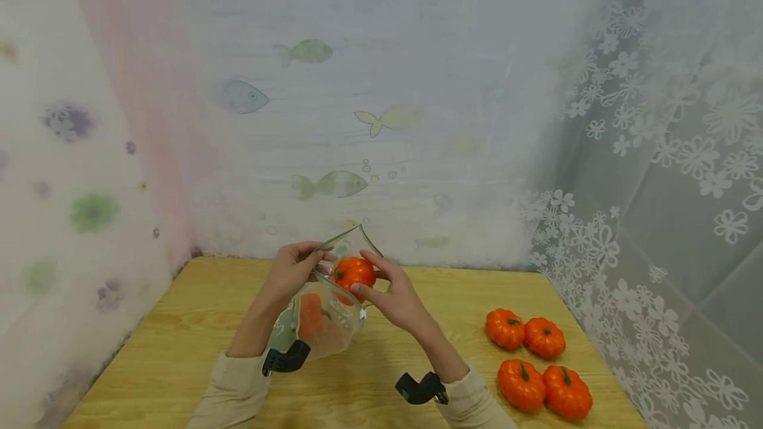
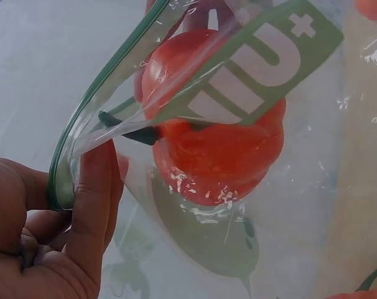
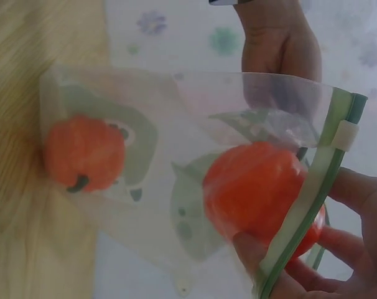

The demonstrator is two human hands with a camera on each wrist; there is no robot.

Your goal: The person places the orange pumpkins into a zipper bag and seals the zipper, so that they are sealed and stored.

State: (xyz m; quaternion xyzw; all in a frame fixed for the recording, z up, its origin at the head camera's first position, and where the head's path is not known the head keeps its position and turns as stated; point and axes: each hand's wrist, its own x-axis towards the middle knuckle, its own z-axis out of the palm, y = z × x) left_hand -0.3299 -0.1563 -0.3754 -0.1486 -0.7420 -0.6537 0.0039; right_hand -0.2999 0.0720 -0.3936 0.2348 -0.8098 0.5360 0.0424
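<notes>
A clear zip bag (image 1: 334,344) with green printed figures and a green-edged mouth stands upright over the table. My left hand (image 1: 292,273) pinches the zip edge of its mouth between thumb and fingers. In my right hand (image 1: 398,293) is an orange toy pumpkin (image 1: 356,271) with a green stem, held at the bag's mouth. The right wrist view shows most of that pumpkin behind the bag's clear wall, fingers around its outer side. Another pumpkin (image 3: 84,152) lies at the bottom of the bag. A white slider (image 3: 345,135) sits on the zip.
To the right on the wooden table (image 1: 441,323) are several more orange pumpkins (image 1: 524,386), grouped in pairs. A curtain with fish prints (image 1: 393,118) hangs behind the table, and a flowered sheet (image 1: 644,296) borders its right side.
</notes>
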